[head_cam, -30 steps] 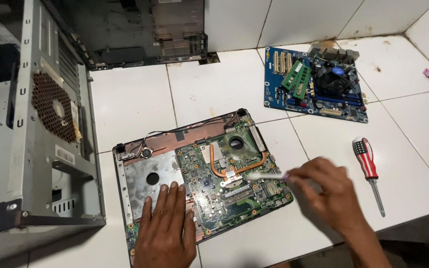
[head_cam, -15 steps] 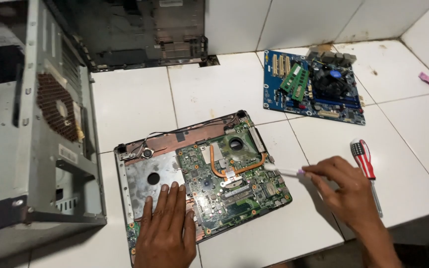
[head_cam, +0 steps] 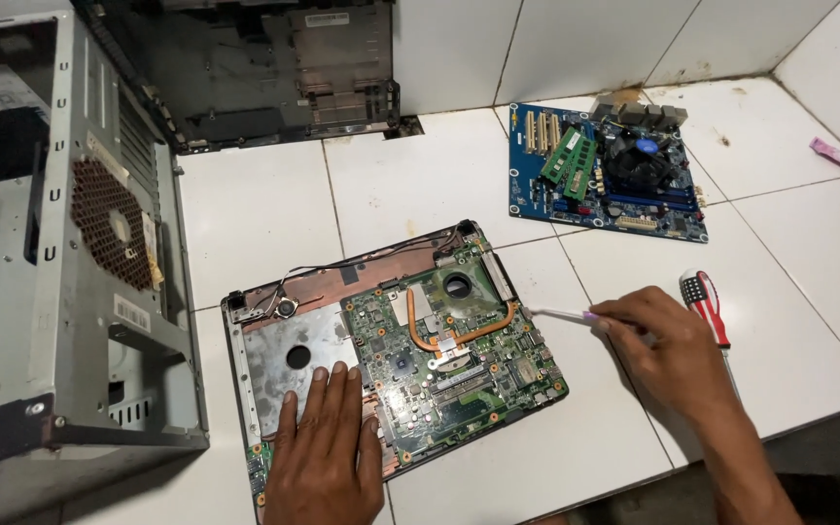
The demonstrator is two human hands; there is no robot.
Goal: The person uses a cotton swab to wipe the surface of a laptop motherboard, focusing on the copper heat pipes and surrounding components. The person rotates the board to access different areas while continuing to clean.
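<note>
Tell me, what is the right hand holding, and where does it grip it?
The right hand holds a thin white brush by its purple handle end; the tip points at the laptop board. The left hand just presses flat there.

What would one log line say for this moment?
left hand flat on laptop motherboard | right hand holds small brush by its edge | screwdriver beside

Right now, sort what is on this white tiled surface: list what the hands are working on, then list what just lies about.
In hand:
- opened laptop base with green circuit board and copper heat pipe, left hand pressed flat on it
- thin white brush-like tool, pinched in right hand, tip at the laptop's edge

Lying about:
- blue desktop motherboard with black fan
- red-handled screwdriver
- grey metal computer case
- dark laptop shell
</note>
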